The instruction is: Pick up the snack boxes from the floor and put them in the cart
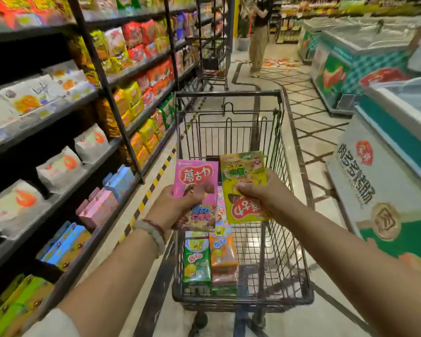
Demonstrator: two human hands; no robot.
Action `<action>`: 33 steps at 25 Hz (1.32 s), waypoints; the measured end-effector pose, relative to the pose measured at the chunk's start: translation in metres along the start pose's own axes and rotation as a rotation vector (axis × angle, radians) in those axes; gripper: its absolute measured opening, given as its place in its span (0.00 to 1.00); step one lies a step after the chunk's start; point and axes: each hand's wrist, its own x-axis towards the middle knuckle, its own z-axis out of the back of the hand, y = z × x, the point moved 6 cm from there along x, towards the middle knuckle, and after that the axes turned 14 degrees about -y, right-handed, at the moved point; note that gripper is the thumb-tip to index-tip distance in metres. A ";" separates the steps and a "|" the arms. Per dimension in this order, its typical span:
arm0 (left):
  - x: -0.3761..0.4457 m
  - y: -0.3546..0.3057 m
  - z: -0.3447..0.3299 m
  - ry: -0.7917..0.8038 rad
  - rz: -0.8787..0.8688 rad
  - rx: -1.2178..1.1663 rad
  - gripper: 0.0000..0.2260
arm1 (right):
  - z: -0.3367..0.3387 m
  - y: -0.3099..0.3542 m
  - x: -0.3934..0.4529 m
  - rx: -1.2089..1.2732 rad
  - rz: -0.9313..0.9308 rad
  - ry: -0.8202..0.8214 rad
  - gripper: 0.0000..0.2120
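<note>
Left hand (178, 205) grips a pink snack box (195, 188), right hand (260, 190) a yellow one (244, 181), centre frame above the cart (229, 94); lower both beside the stacked boxes (209, 259); release gently.

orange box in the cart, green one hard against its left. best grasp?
Come from above and pinch the orange box across its near and far ends. It lies flat in the cart; the green box looks flush on its left, so that side seems blocked. Bare mesh on its right leaves room. Both hands are full now.
</note>
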 end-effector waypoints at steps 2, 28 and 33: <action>0.033 0.017 -0.015 -0.030 0.051 0.006 0.32 | 0.003 -0.006 0.039 -0.008 -0.026 0.009 0.22; 0.192 0.174 -0.067 -0.301 0.331 0.168 0.21 | -0.006 -0.190 0.212 0.071 -0.386 -0.184 0.12; 0.203 0.210 -0.076 -0.397 0.299 0.267 0.25 | 0.005 -0.252 0.229 0.067 -0.480 -0.279 0.19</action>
